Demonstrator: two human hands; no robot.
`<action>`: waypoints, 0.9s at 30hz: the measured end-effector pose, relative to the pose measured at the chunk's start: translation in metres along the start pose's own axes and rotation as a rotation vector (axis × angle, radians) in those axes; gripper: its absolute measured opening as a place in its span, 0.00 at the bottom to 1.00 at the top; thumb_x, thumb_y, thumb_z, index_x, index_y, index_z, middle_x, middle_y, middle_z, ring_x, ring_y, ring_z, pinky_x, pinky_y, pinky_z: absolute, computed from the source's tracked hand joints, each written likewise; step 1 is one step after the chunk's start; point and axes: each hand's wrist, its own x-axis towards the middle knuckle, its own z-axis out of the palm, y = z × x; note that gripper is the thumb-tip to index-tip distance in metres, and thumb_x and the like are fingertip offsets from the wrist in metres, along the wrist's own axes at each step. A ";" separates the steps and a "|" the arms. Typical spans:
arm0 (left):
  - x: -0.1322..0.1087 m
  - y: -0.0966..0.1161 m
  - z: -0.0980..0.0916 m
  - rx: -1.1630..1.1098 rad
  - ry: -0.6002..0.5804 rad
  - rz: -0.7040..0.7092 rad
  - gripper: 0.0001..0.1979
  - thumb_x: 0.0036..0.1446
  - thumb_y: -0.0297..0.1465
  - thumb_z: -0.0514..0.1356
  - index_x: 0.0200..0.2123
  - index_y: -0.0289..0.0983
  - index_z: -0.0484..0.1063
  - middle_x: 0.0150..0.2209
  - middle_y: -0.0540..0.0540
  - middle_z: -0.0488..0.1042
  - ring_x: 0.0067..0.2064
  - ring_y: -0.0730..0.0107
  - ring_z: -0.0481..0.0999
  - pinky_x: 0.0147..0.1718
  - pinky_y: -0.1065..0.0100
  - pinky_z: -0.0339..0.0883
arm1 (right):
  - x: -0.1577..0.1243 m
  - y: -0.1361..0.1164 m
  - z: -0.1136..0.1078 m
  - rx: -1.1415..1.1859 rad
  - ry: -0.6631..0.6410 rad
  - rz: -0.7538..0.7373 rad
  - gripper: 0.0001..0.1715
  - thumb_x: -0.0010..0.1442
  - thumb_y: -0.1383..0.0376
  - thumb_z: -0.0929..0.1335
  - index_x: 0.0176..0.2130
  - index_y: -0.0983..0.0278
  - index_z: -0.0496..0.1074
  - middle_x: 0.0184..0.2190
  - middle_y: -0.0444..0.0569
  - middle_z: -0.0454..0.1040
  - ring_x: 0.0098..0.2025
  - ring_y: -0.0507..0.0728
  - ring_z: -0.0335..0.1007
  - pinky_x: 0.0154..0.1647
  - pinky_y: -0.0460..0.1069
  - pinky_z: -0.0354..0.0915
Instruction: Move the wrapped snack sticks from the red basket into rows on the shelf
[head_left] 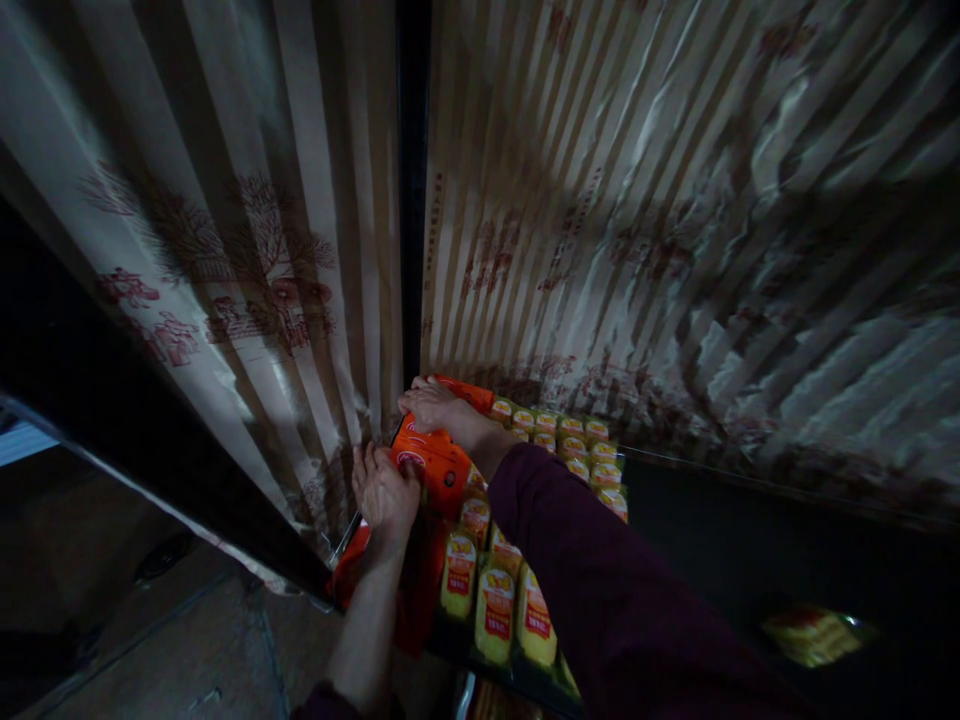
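Observation:
Orange-red packages point(439, 478) lie along the left end of a dark shelf, tucked into the corner by a black post. My left hand point(386, 490) rests at their left edge, fingers slightly spread and touching the orange packaging. Farther back, my right hand point(435, 405) lies over the top of the orange packages, its fingers bent down near the post; what its fingertips hold, if anything, is hidden. Rows of small yellow wrapped packs point(495, 612) with red labels stand just right of the orange ones, partly covered by my right sleeve.
Striped, printed sheets point(510, 200) hang behind the shelf and at the left. A black post point(414, 200) rises at the corner. One yellow pack point(814, 635) lies alone on the dark shelf surface point(697, 520) at right. Tiled floor point(225, 650) shows lower left.

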 end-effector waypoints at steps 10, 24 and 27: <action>-0.001 0.003 0.003 0.042 0.044 0.049 0.21 0.56 0.32 0.52 0.51 0.29 0.69 0.56 0.35 0.67 0.63 0.49 0.57 0.58 0.52 0.54 | 0.003 0.003 -0.002 0.018 -0.003 -0.044 0.08 0.53 0.67 0.65 0.35 0.61 0.72 0.41 0.50 0.73 0.45 0.60 0.59 0.44 0.53 0.55; 0.000 0.003 0.001 0.072 0.049 0.043 0.17 0.56 0.33 0.52 0.45 0.32 0.74 0.56 0.36 0.68 0.62 0.51 0.57 0.58 0.53 0.54 | 0.000 0.000 -0.015 0.088 -0.075 0.014 0.13 0.60 0.56 0.64 0.33 0.62 0.72 0.38 0.50 0.73 0.48 0.59 0.59 0.49 0.53 0.52; 0.001 0.004 0.001 0.071 0.019 0.040 0.18 0.56 0.32 0.52 0.45 0.32 0.74 0.56 0.35 0.67 0.62 0.50 0.58 0.58 0.51 0.53 | 0.002 0.005 -0.009 0.081 -0.066 0.003 0.14 0.59 0.55 0.65 0.36 0.62 0.72 0.37 0.51 0.71 0.46 0.59 0.60 0.46 0.52 0.54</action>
